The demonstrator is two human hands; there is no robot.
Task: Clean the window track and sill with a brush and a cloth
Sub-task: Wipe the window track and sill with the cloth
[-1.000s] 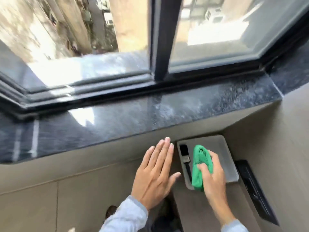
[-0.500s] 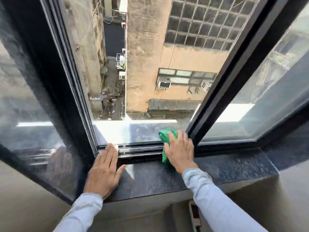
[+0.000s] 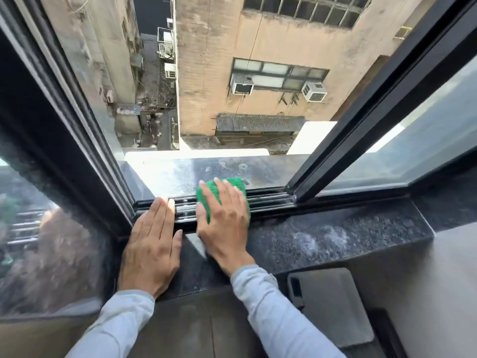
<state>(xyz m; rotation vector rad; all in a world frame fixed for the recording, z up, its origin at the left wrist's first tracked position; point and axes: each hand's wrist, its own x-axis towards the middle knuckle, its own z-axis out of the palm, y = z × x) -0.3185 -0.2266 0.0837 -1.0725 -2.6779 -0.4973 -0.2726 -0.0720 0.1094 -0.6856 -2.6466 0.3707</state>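
Note:
My right hand point(image 3: 225, 218) presses a green cloth point(image 3: 233, 185) flat onto the window track point(image 3: 268, 200), with the cloth's far edge showing beyond my fingers. My left hand point(image 3: 152, 244) lies flat and open on the dark granite sill point(image 3: 322, 236), fingertips reaching the track's left end. The brush point(image 3: 295, 290) lies as a dark handle on a grey stool top point(image 3: 333, 303) below the sill, at the lower right. The window is slid open in the middle.
A black sash frame point(image 3: 361, 120) slants up to the right of the opening, and a dark frame post point(image 3: 85, 140) bounds it on the left. An outer stone ledge point(image 3: 219, 169) lies beyond the track. Dusty pale patches mark the sill at the right.
Both hands rose from the stool to the window. The right hand carried the green cloth onto the track and slid it left; the left hand settled flat on the sill beside it.

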